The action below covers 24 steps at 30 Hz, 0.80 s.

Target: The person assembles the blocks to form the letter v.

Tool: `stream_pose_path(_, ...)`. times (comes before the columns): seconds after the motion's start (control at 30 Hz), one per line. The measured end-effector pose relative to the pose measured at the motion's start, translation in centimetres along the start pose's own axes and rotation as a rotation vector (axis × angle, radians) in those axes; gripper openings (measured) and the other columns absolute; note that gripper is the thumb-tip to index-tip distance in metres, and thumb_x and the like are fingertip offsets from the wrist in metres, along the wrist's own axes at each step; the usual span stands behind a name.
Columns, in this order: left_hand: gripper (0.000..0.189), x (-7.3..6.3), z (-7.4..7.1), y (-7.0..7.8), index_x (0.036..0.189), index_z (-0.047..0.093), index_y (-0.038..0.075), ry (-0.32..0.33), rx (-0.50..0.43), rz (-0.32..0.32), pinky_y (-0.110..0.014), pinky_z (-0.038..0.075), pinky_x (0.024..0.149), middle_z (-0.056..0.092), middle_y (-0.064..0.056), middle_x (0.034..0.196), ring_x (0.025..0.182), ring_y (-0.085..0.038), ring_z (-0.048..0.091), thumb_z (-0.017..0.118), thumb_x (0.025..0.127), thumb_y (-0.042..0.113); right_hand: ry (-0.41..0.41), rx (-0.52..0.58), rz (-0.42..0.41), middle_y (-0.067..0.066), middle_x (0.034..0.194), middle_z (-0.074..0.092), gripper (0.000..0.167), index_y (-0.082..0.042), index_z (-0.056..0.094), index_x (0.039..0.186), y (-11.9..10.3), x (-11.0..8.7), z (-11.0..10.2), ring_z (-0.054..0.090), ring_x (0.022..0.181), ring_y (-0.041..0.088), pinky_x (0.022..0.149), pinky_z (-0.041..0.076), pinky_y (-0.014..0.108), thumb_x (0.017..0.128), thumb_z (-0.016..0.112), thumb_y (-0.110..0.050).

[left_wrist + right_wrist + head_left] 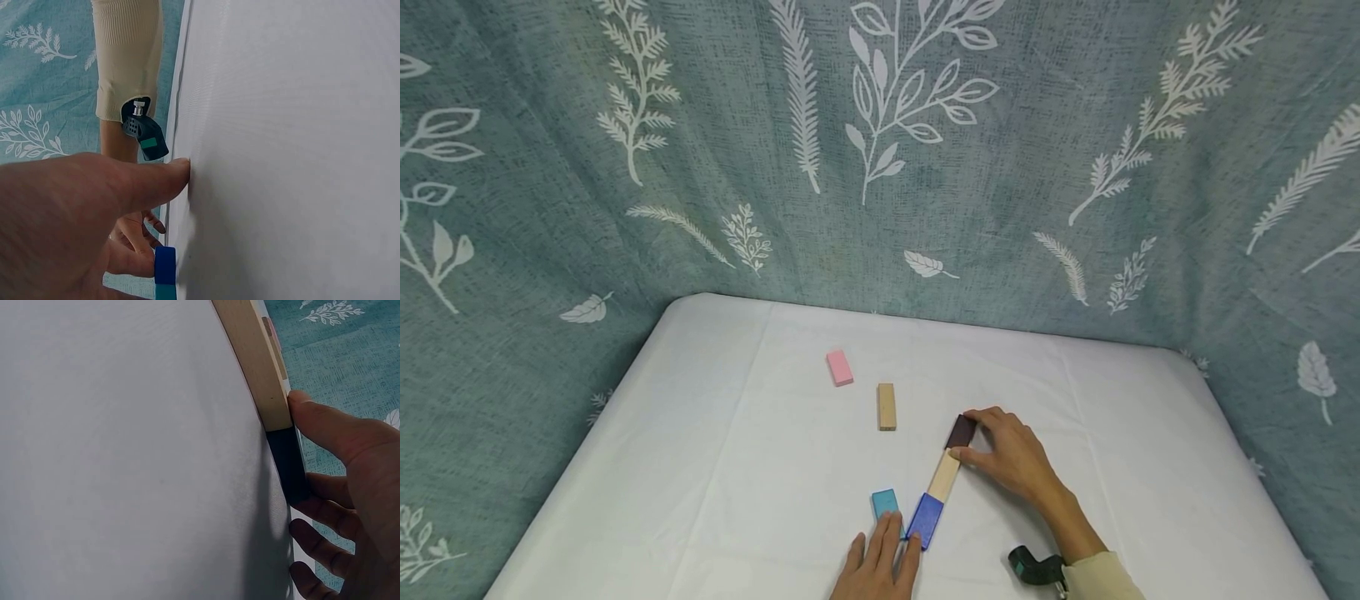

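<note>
The dark block [961, 432], plain wooden block [944, 477] and blue block [925, 521] lie end to end in a slanting row, lower centre-right of the head view. The right hand [1018, 458] grasps the dark block, thumb at the seam. The left hand [877, 568], fingers extended, touches the light-blue block [884, 502] and blue block. For straight alignment, pressure should be light and along the row, with the near end braced.
</note>
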State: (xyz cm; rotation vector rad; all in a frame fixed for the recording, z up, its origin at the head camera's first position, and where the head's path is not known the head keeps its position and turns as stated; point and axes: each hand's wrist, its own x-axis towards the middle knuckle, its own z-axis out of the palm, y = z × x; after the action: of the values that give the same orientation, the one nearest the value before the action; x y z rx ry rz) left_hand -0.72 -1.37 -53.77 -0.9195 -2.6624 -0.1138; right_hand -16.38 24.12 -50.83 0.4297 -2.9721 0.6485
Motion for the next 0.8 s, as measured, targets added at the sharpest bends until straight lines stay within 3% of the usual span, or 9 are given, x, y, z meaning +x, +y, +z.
stream_pose_path(0.33,0.079,0.0,0.5,-0.1,0.127,0.067,0.011,0.049,0.042,0.02,-0.043,0.057,0.08,0.061,-0.022,0.131,0.12,-0.031,0.062,0.037,0.094,0.077,0.017,0.005,0.0,0.014,0.13,0.063,0.073,-0.008,0.062,0.138,0.0,-0.2,0.2,0.058,0.119,0.036,0.094,0.045,0.059,0.084,0.078,-0.054)
stream_pose_path(0.63,0.082,0.0,-0.1,0.0,0.131,0.064,0.012,-0.028,0.017,0.002,-0.044,0.056,0.084,0.059,-0.021,0.135,0.123,-0.031,0.06,0.035,0.093,0.079,0.032,-0.004,-0.013,0.019,0.143,0.052,0.087,-0.002,0.051,0.145,-1.2,-1.7,0.4,0.052,0.128,0.043,0.1,0.042,0.063,0.086,0.072,-0.062)
stream_pose_path(0.8,0.083,0.1,-0.4,0.0,0.133,0.063,0.011,-0.076,-0.001,-0.008,-0.045,0.055,0.086,0.057,-0.021,0.138,0.126,-0.032,0.058,0.035,0.093,0.079,0.021,-0.025,-0.036,0.022,0.157,0.038,0.101,0.001,0.041,0.152,-2.5,-2.9,0.7,0.039,0.141,0.042,0.106,0.038,0.062,0.084,0.068,-0.069)
